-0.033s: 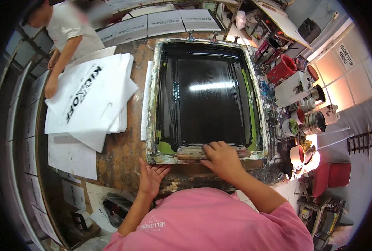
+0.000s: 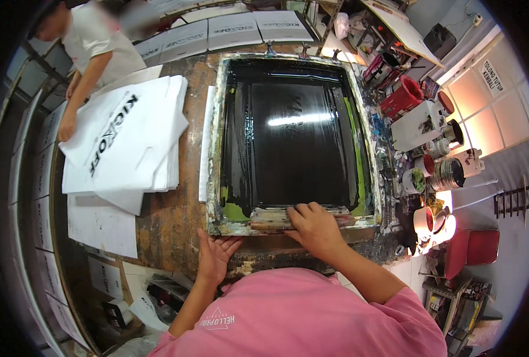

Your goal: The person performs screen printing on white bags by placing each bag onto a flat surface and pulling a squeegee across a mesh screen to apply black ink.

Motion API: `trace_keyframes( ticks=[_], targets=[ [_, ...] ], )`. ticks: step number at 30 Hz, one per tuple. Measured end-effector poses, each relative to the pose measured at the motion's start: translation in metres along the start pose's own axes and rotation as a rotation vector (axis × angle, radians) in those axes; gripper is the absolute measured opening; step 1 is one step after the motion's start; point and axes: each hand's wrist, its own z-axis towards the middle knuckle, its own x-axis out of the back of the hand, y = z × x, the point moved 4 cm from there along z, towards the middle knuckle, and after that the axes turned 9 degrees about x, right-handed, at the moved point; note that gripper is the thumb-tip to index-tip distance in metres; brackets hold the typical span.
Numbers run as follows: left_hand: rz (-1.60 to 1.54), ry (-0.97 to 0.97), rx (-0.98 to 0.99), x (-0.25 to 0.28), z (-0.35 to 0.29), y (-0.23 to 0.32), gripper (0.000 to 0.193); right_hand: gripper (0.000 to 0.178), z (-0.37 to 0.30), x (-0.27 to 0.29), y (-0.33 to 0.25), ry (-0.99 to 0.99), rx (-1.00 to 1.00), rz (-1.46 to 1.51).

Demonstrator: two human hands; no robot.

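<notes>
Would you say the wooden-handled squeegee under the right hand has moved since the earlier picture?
No; the wooden-handled squeegee has visibly shifted neither way against the paint-stained rectangular screen frame.

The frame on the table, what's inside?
Inside the frame, black ink covers most of the surface, with green patches at the right edge and lower left. The right hand holds a wooden bar across the near end. Anything beneath the ink is hidden.
</notes>
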Motion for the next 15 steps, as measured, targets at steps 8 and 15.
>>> trace_keyframes(
  ticks=[8, 15],
  targets=[
    [0.029, -0.077, -0.022, 0.016, 0.001, -0.006, 0.093, 0.046, 0.121, -0.009, 0.109, 0.204, 0.075, -0.142],
    [-0.021, -0.312, -0.102, 0.035, 0.007, -0.013, 0.105, 0.039, 0.268, 0.019, 0.234, 0.185, 0.045, -0.253]
  ],
)
